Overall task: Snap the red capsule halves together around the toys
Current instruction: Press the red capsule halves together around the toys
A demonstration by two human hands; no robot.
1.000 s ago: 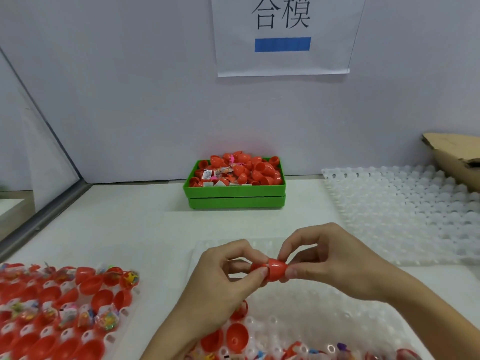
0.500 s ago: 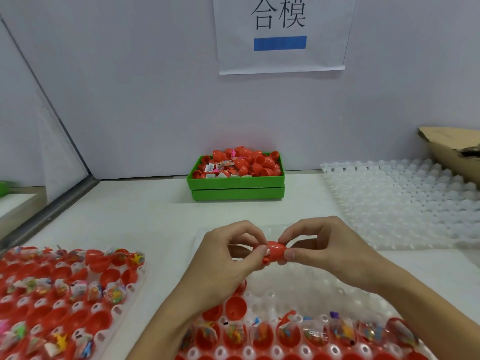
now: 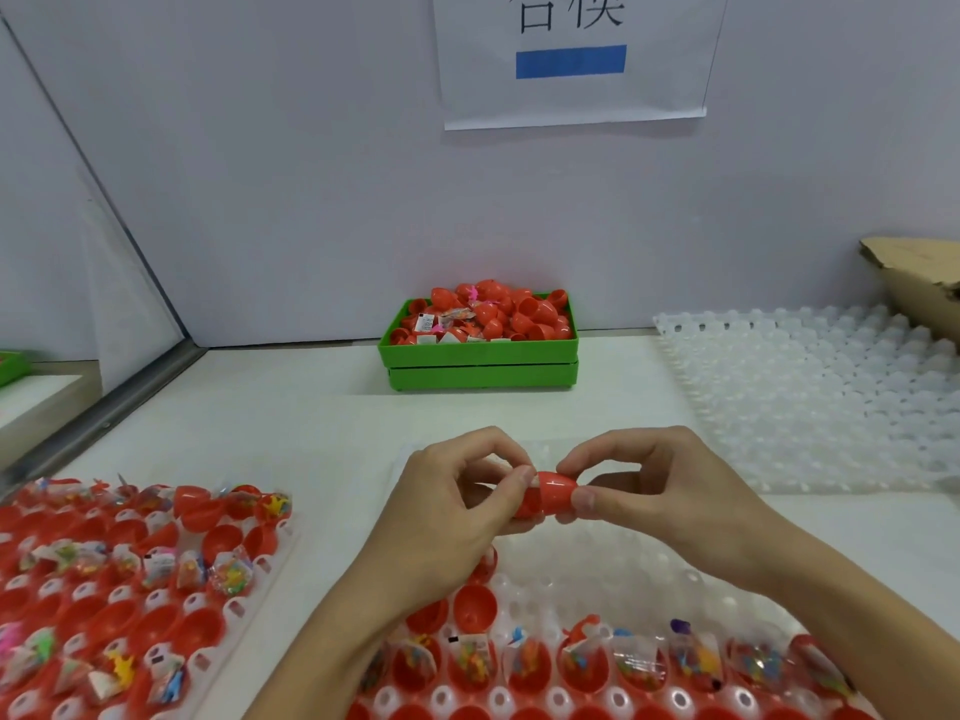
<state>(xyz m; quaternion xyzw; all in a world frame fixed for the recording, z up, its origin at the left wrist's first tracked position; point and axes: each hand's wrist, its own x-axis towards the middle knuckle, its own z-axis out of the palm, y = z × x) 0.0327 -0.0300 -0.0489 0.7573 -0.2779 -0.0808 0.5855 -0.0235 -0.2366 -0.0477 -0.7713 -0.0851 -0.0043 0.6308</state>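
- The white worktop (image 3: 291, 423) carries everything here. It is the biggest thing.
- A clear bumpy tray (image 3: 810, 397) lies at the far right, with nothing in its cups that I can see.
- Another tray (image 3: 613, 579) lies right under the hands. Its near rows hold red half shells with little bagged toys (image 3: 634, 662) inside.
- A third tray (image 3: 260, 569) on the left holds more red halves and toy bags.
- A green box (image 3: 480, 356) at the back is piled with red shells.
- The left hand (image 3: 447, 517) and the right hand (image 3: 670, 496) meet above the middle tray. Each one pinches 1 end of the red capsule (image 3: 550, 493).
- The fingers (image 3: 584, 501) are curled in tight around the capsule, so it hangs in the air between the 2 hands, not touching the tray.
- I think the capsule is very light, hard, thin plastic. It looks smooth and shiny, so it could slip.
- The best place to hold it is on the round ends, pushing straight toward the middle seam. A crooked push could pop a half off or catch the toy bag in the seam.
- I cannot tell if the 2 halves have clicked shut yet.
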